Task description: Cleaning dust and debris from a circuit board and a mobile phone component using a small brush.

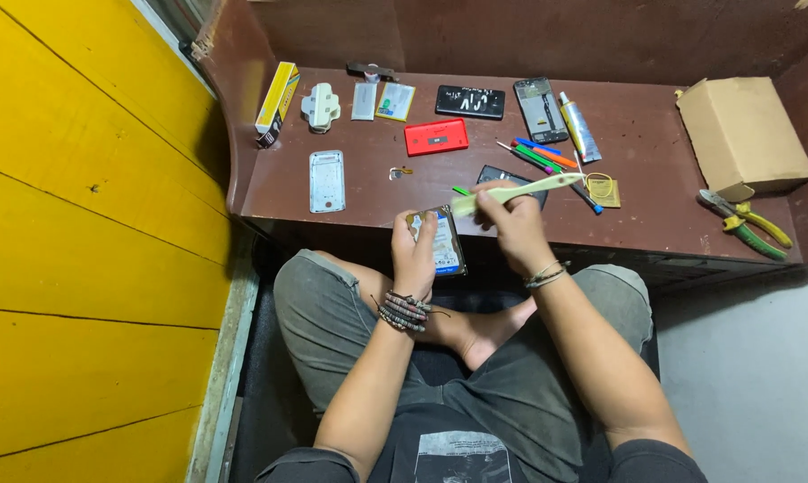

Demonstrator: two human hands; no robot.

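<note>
While the person sits cross-legged at a low brown surface point(377, 201), the head view shows the left hand point(413, 255) wrapped around a small phone-like device point(445, 241), held upright just in front of the surface's near edge. The right hand point(511, 228) is closed on the handle of a pale brush point(520, 190), whose handle runs up and to the right over the surface while its head end meets the top of the device. Both wrists carry bracelets.

On the surface behind lie a red phone cover point(435, 137), a black phone back point(469, 102), an opened phone frame point(541, 109), a white phone frame point(326, 181) and a white tube point(580, 127). A cluster of coloured pry tools point(543, 156) lies just beyond the brush. A yellow box point(276, 100) stands at the far left, a cardboard box point(744, 134) at the right, with yellow-and-green pliers point(751, 224) near it. A yellow wall point(82, 241) fills the left side.
</note>
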